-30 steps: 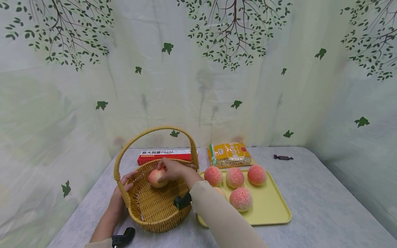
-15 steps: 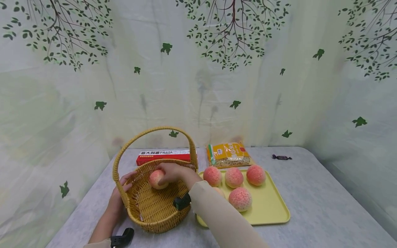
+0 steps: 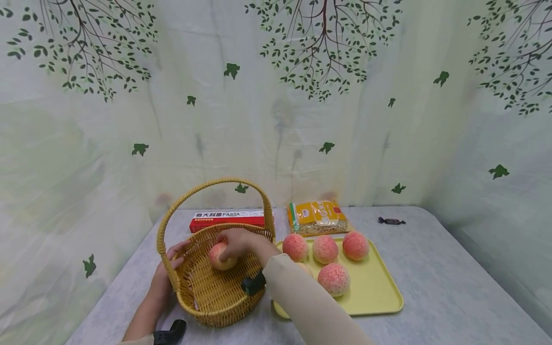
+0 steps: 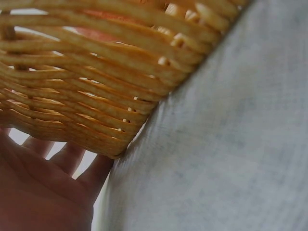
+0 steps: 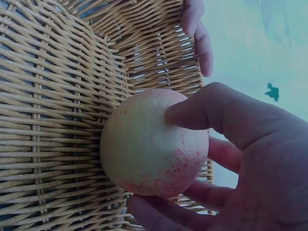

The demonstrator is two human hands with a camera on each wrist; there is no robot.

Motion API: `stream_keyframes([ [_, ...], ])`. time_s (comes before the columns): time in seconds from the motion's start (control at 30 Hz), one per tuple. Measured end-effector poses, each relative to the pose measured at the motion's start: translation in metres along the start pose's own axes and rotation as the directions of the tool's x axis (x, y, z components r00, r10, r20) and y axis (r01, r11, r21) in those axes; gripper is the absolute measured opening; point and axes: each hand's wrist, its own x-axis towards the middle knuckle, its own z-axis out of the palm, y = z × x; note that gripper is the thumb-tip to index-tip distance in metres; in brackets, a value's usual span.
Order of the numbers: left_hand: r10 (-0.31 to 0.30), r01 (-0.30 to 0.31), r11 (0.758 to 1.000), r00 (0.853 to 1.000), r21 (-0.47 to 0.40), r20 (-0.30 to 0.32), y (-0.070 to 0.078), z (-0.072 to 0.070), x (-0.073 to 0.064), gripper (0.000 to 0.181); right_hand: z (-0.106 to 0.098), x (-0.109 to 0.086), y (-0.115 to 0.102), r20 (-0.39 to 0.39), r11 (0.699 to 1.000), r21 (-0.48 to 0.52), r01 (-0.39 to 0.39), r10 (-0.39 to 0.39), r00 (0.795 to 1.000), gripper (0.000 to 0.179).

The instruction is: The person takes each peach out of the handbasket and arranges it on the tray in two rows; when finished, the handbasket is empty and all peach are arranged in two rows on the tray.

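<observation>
A wicker basket (image 3: 215, 318) with a tall arched handle stands at the front left of the table. My right hand (image 3: 242, 243) reaches inside it and holds a pink and cream peach (image 3: 219, 259), low against the far wall. The right wrist view has the thumb on one side of the peach (image 5: 154, 144) and fingers around the other. At the basket's left side, my left hand (image 3: 166, 270) grips the rim with its fingers over the edge. Seen from the left wrist, this hand (image 4: 53, 178) lies along the outer weave.
A yellow tray (image 3: 375, 292) with several peaches (image 3: 334, 280) lies right of the basket, partly behind my right sleeve. Behind stand a red and white pasta box (image 3: 228, 219) and a yellow food bag (image 3: 319, 218). A wrapped candy (image 3: 391, 221) lies at the back right.
My right hand and the peach have sunk slightly lower in the basket, the fingers now flatter over its top. The left hand keeps its place on the rim.
</observation>
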Motion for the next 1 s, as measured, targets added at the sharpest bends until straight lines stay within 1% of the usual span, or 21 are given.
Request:
stream_keyframes([
  [0.17, 0.003, -0.003, 1.000, 1.000, -0.008, -0.001, 0.001, 0.001, 0.000, 0.048, -0.002, -0.002, 0.001, -0.008, 0.999, 0.032, 0.004, -0.004, 1.000, 0.046],
  [0.37, -0.015, 0.015, 1.000, 1.000, 0.004, 0.000, 0.001, 0.001, 0.000, 0.048, -0.006, -0.006, 0.003, -0.028, 0.996, 0.078, 0.049, -0.047, 0.998, 0.046],
  [0.53, -0.024, 0.024, 1.000, 1.000, 0.011, 0.000, 0.001, 0.000, 0.002, 0.048, -0.009, -0.014, 0.001, -0.046, 0.992, 0.105, 0.070, -0.066, 0.997, 0.048],
  [0.7, -0.013, 0.013, 1.000, 1.000, 0.015, 0.006, 0.001, -0.001, 0.002, 0.049, -0.010, -0.026, 0.001, -0.092, 0.985, 0.138, 0.105, -0.093, 0.991, 0.051],
  [0.93, -0.012, 0.011, 1.000, 1.000, 0.019, 0.011, 0.000, -0.001, 0.001, 0.050, -0.010, -0.048, 0.001, -0.142, 0.975, 0.162, 0.153, -0.130, 0.981, 0.076],
  [1.0, -0.014, 0.014, 1.000, 1.000, 0.019, 0.008, -0.001, -0.001, 0.001, 0.050, -0.011, -0.053, 0.001, -0.151, 0.971, 0.169, 0.172, -0.147, 0.978, 0.078],
])
